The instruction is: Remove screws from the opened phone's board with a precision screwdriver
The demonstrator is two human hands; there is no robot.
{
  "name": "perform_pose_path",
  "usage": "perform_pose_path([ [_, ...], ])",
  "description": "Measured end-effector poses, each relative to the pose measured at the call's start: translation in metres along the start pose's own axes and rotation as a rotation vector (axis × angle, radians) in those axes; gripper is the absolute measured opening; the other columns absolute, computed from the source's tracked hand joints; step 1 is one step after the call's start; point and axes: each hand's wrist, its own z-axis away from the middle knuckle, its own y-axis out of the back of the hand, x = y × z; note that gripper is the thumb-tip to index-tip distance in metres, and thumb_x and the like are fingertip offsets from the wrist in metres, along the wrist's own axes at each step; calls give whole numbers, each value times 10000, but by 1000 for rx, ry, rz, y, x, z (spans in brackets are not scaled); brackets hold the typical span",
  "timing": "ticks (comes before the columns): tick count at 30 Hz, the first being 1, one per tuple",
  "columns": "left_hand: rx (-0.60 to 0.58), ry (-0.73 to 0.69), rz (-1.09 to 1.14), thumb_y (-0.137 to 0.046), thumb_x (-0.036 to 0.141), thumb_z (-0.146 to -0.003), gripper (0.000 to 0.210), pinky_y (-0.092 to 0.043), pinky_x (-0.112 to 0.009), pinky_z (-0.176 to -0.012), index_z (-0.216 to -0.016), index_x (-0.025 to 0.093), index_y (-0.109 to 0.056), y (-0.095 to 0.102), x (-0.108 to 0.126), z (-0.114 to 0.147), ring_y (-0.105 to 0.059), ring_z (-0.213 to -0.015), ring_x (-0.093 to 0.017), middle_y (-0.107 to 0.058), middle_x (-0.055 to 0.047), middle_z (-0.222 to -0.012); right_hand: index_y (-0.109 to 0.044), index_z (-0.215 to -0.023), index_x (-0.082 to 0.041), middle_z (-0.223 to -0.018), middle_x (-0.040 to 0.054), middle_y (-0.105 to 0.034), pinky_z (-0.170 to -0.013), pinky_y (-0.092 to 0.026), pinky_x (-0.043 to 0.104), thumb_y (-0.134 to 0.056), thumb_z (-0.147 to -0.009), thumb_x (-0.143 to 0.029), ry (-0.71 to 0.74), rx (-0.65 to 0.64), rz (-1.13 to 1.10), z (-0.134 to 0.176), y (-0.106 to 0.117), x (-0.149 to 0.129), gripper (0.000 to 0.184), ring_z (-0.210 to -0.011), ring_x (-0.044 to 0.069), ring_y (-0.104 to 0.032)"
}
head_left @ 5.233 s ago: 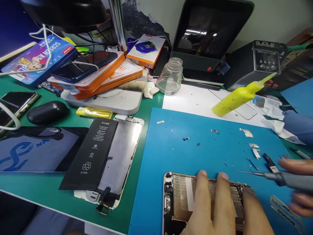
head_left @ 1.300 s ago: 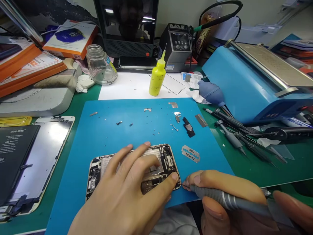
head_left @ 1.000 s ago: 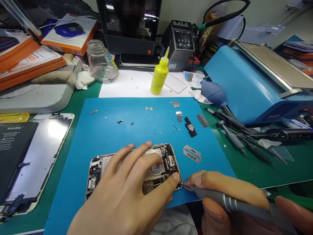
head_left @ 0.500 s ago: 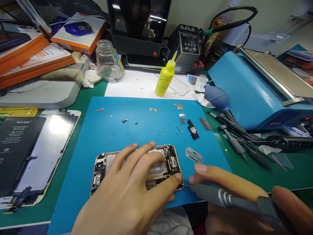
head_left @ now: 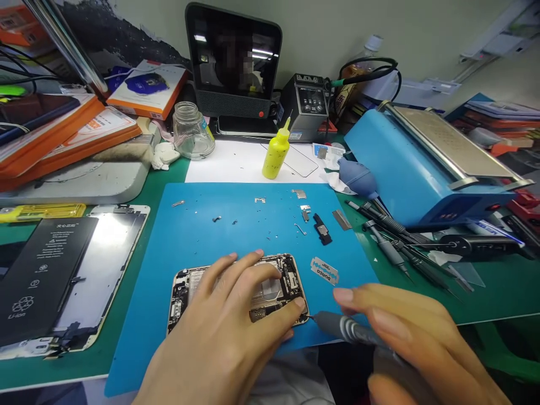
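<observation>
Left hand (head_left: 228, 332) lies spread flat on the opened phone (head_left: 236, 289), pinning it at the near edge of the blue mat (head_left: 189, 236). Right hand (head_left: 405, 337) grips a screwdriver (head_left: 350, 329), tip at the phone's near-right corner. Looks like a screw step; next move needs a steady, seated tip. Blade (head_left: 324, 270) just right; loose screws (head_left: 270, 230) farther back.

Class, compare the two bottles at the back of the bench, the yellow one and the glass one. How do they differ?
The yellow bottle is opaque, slim and speckled with dark spots; the glass jar is clear, squat and round-bodied. The yellow bottle ends in a thin pointed nozzle; the glass jar has a wide open mouth with no lid. The yellow bottle stands on the white sheet, the glass jar beside it to the left. Both stand upright.
</observation>
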Motion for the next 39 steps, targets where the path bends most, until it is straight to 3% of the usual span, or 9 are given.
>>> perform_pose_path([
  [4, 50, 94, 38, -541, 138, -1198, 518, -472, -569, -1333, -1526, 497, -719, -7, 8, 2, -530, -1614, -260, -683, -1, -1544, -817, -1385, -341, -1112, 58, -772, -862, -698, 455, -813, -1157, -504, 37, 17, -76, -7, -11, -1, 281, -999, 275, -784],
  [11, 51, 43, 34, -529, 165, -1207, 512, -520, -556, -1295, -1560, 498, -693, -3, 2, 2, -542, -1606, -260, -674, -11, -1540, -806, -1423, -345, -1275, 104, -777, -849, -730, 514, -933, -1042, -414, 94, -65, -204, -41, -29, 5, 408, -1139, 355, -785],
  [14, -33, -21, 6, -573, 144, -1191, 548, -550, -541, -1279, -1606, 492, -658, 2, -2, 0, -528, -1618, -259, -661, -32, -1541, -806, -1411, -322, -1273, 86, -795, -844, -734, 485, -885, -1051, -254, 202, -27, -223, -38, -26, 11, 375, -1143, 331, -794],
  [18, 19, 49, 37, -546, 145, -1199, 522, -541, -560, -1303, -1547, 502, -699, 1, 3, 1, -543, -1634, -259, -673, -11, -1551, -755, -1417, -162, -1226, 47, -818, -847, -721, 348, -643, -998, 55, 360, -1, -254, -32, -21, 20, 485, -1043, 196, -795],
  [23, 31, 42, 12, -564, 109, -1169, 575, -491, -623, -1361, -1587, 487, -679, -5, 9, 7, -520, -1703, -312, -669, 15, -1644, -779, -1229, -130, -1127, 36, -801, -841, -699, 300, -766, -1128, -152, 413, 33, -277, -36, -22, 25, 104, -978, 150, -761],
  [25, 22, 39, 8, -550, 105, -1173, 596, -489, -629, -1359, -1608, 497, -660, -4, 9, 9, -502, -1718, -313, -658, 22, -1662, -779, -1287, -128, -1198, 46, -774, -941, -693, 315, -784, -1129, -156, 396, 34, -288, -36, -22, 25, 161, -1057, 155, -761],
  [29, 4, 41, 17, -522, 101, -1186, 601, -439, -621, -1387, -1613, 504, -652, -1, 6, 9, -441, -1753, -299, -653, 41, -1663, -736, -1442, -139, -1202, 22, -757, -919, -679, 295, -679, -956, 111, 364, -63, -341, -33, -19, 24, 549, -1049, 143, -725],
  [35, -73, -57, 6, -561, 160, -1198, 554, -549, -601, -1270, -1637, 489, -637, 8, -4, 0, -582, -1628, -314, -694, 4, -1611, -681, -1430, -112, -1219, 80, -824, -984, -704, 318, -450, -1183, -23, 368, -183, -413, -32, -17, 23, 349, -1130, 168, -800],
  [39, -103, -22, 25, -562, 191, -1213, 566, -519, -548, -1315, -1651, 548, -603, 9, -6, -1, -539, -1654, -254, -649, 17, -1650, -737, -1453, -118, -1218, 57, -811, -879, -679, 324, -604, -1031, 55, 410, -51, -257, -31, -18, 26, 475, -1023, 181, -774],
])
